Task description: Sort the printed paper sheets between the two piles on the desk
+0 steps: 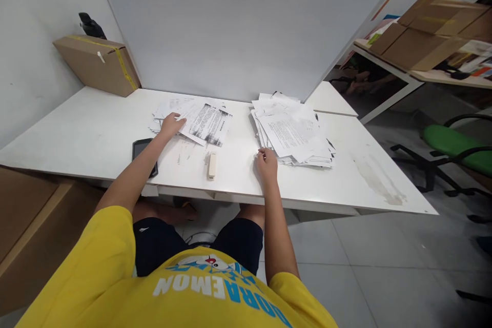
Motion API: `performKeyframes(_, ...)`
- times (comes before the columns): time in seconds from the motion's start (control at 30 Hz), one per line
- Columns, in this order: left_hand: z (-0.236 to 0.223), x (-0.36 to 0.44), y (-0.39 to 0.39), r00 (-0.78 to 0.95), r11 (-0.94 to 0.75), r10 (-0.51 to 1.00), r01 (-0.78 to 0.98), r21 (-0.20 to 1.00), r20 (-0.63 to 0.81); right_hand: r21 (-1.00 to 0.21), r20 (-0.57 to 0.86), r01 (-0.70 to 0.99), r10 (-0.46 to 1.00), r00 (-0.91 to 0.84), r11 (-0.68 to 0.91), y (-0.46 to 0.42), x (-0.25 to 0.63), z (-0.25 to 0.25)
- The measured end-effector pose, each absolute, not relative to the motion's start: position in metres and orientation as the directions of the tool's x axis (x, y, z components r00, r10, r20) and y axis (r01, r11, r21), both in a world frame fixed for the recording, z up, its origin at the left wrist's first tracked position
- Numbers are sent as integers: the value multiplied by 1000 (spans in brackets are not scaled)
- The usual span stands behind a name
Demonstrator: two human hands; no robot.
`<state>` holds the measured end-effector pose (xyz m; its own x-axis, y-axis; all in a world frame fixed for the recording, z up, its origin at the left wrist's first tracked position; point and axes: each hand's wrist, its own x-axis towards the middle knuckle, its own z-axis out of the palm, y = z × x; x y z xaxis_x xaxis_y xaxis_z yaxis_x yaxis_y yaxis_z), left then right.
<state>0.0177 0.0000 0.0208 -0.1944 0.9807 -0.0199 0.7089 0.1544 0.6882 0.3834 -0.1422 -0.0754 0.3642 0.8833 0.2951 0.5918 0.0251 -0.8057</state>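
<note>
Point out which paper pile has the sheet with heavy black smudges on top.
The left pile, the one at the left hand; the right pile shows plain print on top, without such smudges.

Left hand point(171, 127) on printed sheets point(209, 124), stapler-like white object point(211, 166) nearby.

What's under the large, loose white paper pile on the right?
White tabletop shows around the pile; what's directly beneath is covered. Within it, sheet edges stick out below a black-printed white sheet; their faces are mostly hidden.
</note>
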Motion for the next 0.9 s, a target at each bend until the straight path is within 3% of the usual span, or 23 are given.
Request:
performKeyframes(0.2,21,49,-15,-128,220,975,486,845,-181,-715,282,699,910,304,-12,-136,380,-71)
performKeyframes(0.47,7,104,-19,-30,222,973,371,902,-227,-460,235,873,971,-54,160,-123,351,-62)
performKeyframes(0.57,13,119,-23,48,133,985,383,914,-163,-489,217,855,974,-72,172,-119,351,-60)
performKeyframes(0.63,29,129,-35,143,-15,988,447,894,-55,-598,212,791,977,2,128,-117,350,-57)
performKeyframes(0.7,51,134,-53,251,-205,966,598,775,62,-761,211,644,968,134,77,-117,349,-50)
performKeyframes(0.77,71,131,-64,365,-355,925,735,578,104,-894,225,439,936,272,88,-116,352,-42)
performKeyframes(0.83,79,122,-52,535,-537,836,754,377,121,-927,298,330,884,361,178,-108,362,-35)
performKeyframes(0.9,72,119,-23,690,-705,708,680,202,151,-901,403,334,819,409,276,-100,374,-28)
